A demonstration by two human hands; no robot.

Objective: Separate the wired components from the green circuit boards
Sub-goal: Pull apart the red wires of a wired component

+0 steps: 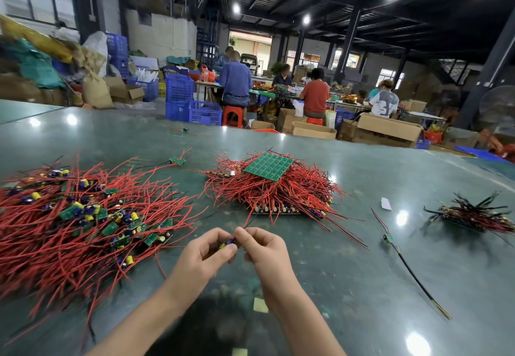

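Both hands meet over the near middle of the green table [348, 286]. My left hand [207, 254] and my right hand [262, 247] pinch one small wired component [229, 242] between their fingertips; its red wire runs up and away from it. A stack of green circuit boards [268, 166] bristling with red wires sits just beyond the hands, a bare green panel lying on top. To the left spreads a big heap of separated small boards with red wires [83, 216].
A dark-wired bundle [473, 216] lies at the right, a single piece with a long black lead [390, 240] nearer me, and a white scrap [386, 203]. Two stray pieces lie farther back [177, 161]. People sit at tables among boxes and blue crates beyond the far edge.
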